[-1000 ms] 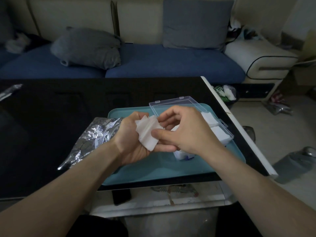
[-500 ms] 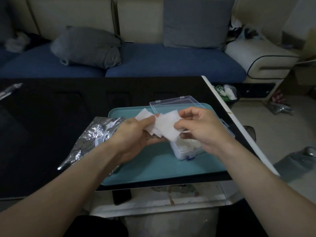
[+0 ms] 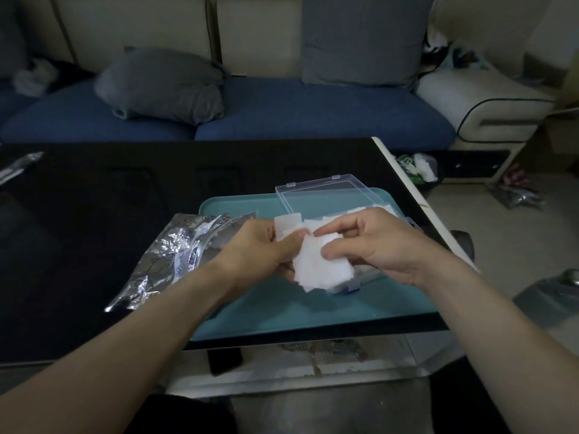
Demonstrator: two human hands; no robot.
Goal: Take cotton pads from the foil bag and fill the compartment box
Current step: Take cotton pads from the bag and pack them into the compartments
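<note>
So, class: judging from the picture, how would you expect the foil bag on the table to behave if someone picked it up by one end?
The foil bag is creased and crumpled, so it would probably flop and crackle rather than stay stiff. It lies fairly flat, so it is likely light. Its shiny surface may be slippery between the fingers.

home living room, sofa [image 3: 282,111], cushions [image 3: 163,86]

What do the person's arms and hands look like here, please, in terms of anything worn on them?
Both forearms are bare up to the bottom edge of the picture: no sleeves show. The left hand and the right hand wear no gloves, and no watch, bracelet or ring can be seen on either wrist or on the visible fingers. The light is dim, so fine marks cannot be made out.
</note>
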